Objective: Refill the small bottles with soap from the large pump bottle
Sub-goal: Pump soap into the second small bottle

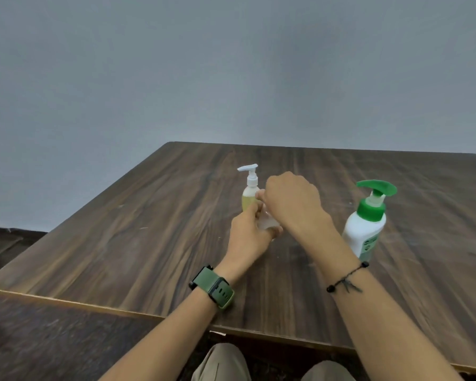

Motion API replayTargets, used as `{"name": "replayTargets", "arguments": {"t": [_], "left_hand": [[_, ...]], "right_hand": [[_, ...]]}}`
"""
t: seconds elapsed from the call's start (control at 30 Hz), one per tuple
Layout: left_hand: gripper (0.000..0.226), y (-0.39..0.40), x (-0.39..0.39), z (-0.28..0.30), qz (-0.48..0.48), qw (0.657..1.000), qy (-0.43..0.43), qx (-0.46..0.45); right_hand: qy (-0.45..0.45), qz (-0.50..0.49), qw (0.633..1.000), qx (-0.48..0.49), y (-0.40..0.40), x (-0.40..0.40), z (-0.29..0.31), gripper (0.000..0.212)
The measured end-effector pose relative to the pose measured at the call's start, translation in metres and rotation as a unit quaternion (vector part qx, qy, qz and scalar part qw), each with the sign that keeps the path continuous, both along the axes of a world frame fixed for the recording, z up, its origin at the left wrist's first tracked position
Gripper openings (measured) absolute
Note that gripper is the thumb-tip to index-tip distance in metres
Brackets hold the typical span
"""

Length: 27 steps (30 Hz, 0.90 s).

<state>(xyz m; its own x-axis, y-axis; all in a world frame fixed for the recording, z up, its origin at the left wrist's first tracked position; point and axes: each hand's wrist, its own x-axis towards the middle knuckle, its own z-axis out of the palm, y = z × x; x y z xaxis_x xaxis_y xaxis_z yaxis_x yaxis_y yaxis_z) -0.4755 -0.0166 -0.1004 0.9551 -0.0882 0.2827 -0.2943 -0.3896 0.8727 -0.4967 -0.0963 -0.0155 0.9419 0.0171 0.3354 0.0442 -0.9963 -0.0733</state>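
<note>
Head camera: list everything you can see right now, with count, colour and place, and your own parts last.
Large pump bottle: one, white with green pump, right of the hands, upright.
Small pump bottle: one, yellowish soap inside, white pump, behind the hands, upright.
Clear small bottle: one, pale, mostly hidden between the hands.
Table: one, dark wood grain.
Wall: grey, behind the table.
Watch: one, green strap, left wrist.
Bracelet: one, black cord, right wrist.
Left hand: holds the clear small bottle.
Right hand: curled over its top; grip hidden.
Knees: two, khaki, bottom edge.
</note>
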Motion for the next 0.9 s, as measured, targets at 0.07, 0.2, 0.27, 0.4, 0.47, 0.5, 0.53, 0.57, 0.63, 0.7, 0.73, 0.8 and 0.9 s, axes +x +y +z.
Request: {"name": "replayTargets", "arguments": {"t": [0.07,0.2,0.27,0.4,0.47,0.5,0.53,0.57,0.63,0.7,0.73,0.8,0.9], "left_hand": [[0.035,0.007,0.001,0.001,-0.007,1.000,0.004,0.000],[0.033,0.022,0.006,0.005,-0.053,0.998,0.023,-0.005],[0.032,0.027,0.007,0.004,-0.088,0.994,0.043,-0.036],[0.035,0.038,0.002,0.005,-0.210,0.966,0.110,-0.107],[0.036,0.044,-0.001,0.004,-0.253,0.948,0.139,-0.136],[0.034,0.047,-0.002,0.004,-0.266,0.942,0.143,-0.145],[0.034,0.050,-0.002,0.004,-0.283,0.936,0.144,-0.152],[0.038,0.053,-0.001,0.003,-0.306,0.927,0.149,-0.160],[0.059,0.061,0.000,0.003,-0.371,0.893,0.177,-0.180],[0.062,0.070,0.004,0.004,-0.452,0.839,0.214,-0.214],[0.059,0.071,0.005,0.005,-0.500,0.799,0.235,-0.239],[0.054,0.069,0.005,0.006,-0.591,0.692,0.279,-0.307],[0.050,0.058,0.001,0.010,-0.658,0.588,0.288,-0.372]], "right_hand": [[0.001,0.036,0.999,-0.021,-0.001,0.003,0.000,0.019],[0.001,0.194,0.979,-0.065,-0.011,0.015,-0.009,0.013],[-0.004,0.273,0.961,-0.047,-0.015,0.019,-0.008,0.015],[-0.047,0.351,0.917,0.186,-0.009,0.015,-0.013,0.025],[-0.048,0.353,0.868,0.345,-0.006,0.012,-0.021,0.024],[-0.040,0.357,0.838,0.409,-0.004,0.012,-0.024,0.025],[-0.036,0.364,0.808,0.463,-0.002,0.012,-0.026,0.028],[-0.037,0.369,0.778,0.507,0.000,0.013,-0.026,0.033],[-0.050,0.386,0.717,0.578,0.000,0.014,-0.024,0.042],[-0.055,0.420,0.645,0.636,0.001,0.013,-0.021,0.049],[-0.054,0.439,0.606,0.661,0.003,0.012,-0.019,0.051],[-0.044,0.479,0.537,0.693,0.008,0.007,-0.014,0.049],[-0.039,0.517,0.488,0.702,0.016,0.004,-0.009,0.045]]}}
